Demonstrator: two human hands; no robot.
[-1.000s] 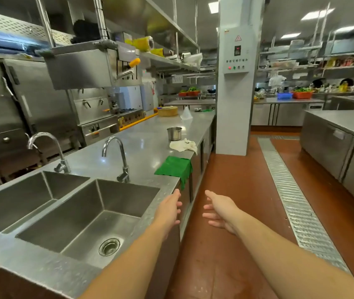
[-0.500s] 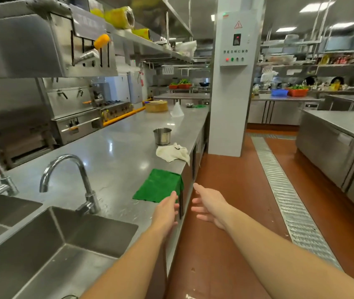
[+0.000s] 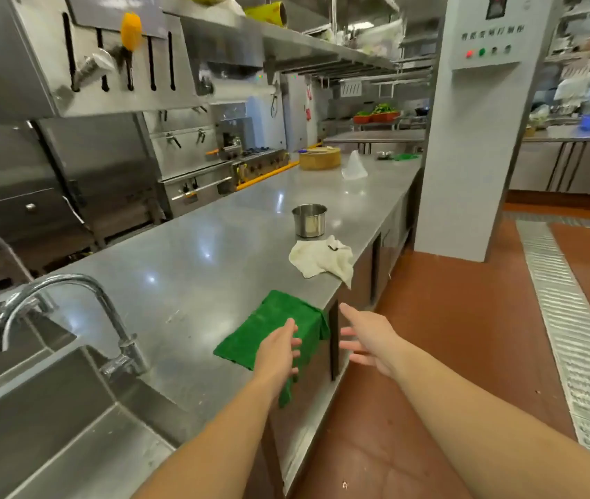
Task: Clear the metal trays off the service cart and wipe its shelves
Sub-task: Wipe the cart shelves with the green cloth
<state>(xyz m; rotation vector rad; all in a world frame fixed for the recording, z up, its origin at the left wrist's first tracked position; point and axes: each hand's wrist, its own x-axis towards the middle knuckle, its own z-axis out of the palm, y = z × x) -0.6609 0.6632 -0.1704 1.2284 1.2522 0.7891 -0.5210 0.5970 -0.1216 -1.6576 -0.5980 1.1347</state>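
Here, open hands (image 3: 279,351) (image 3: 370,342) near green cloth (image 3: 266,324)

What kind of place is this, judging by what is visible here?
Most likely a commercial kitchen: a long stainless steel counter, a deep steel sink set into it, and a drain grate running along the floor.

Green cloth (image 3: 271,320) partly behind left hand (image 3: 279,354).
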